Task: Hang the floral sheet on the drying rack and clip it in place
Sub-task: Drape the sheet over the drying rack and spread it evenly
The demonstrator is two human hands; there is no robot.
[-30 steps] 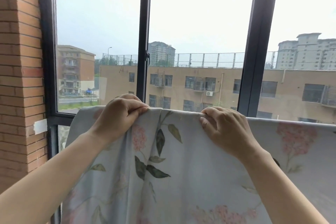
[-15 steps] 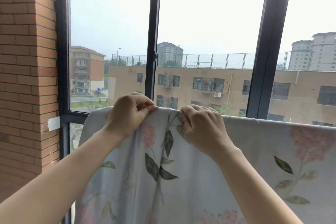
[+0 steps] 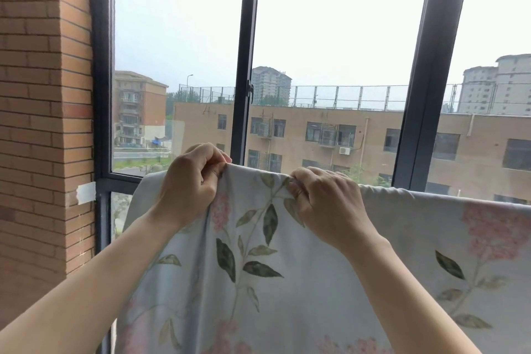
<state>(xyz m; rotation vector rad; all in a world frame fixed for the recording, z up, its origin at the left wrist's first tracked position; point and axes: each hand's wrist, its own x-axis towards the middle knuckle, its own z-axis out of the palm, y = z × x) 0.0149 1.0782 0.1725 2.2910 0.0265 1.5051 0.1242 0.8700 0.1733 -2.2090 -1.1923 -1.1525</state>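
Both hands pinch the sheet (image 3: 301, 282) at its top fold; left hand (image 3: 189, 184) and right hand (image 3: 324, 204) close together; fold runs rightward; no clip visible.

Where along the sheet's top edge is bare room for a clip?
Free: the floral sheet top edge, long stretch right of the right hand; a short sloping bit left of the left hand. Crowded: between the hands.

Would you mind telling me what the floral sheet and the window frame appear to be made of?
Floral sheet: thin woven fabric, probably cotton, matte; it folds softly where gripped. Window frame: dark painted or coated metal, likely aluminium; slim, smooth, straight profiles.
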